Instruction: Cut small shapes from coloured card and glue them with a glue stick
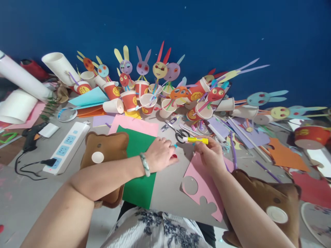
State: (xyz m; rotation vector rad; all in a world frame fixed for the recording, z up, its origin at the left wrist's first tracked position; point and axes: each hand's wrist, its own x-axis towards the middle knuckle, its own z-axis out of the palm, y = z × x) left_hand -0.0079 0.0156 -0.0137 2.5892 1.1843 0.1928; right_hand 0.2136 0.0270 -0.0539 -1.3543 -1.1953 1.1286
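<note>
My left hand [160, 153], with a bangle on its wrist, rests over the right edge of a green paper sheet [139, 189]. Its thumb and index finger are apart. A tiny red piece [174, 156] shows by the thumb, and a tiny blue piece [175, 146] by the index fingertip. My right hand [210, 153] is closed round a yellow glue stick [198, 140], its white end pointing left toward black-handled scissors [179, 133]. Beneath my right wrist lies a pink paper sheet [201, 182] with round cut-outs.
Paper cups [129, 100] with rabbit-faced paper figures [143, 67] line the blue wall. A power strip [68, 146] and glue gun [32, 134] lie at left. Brown bear-shaped pads [106, 144] flank the work area. Paper scraps [288, 155] cover the right side.
</note>
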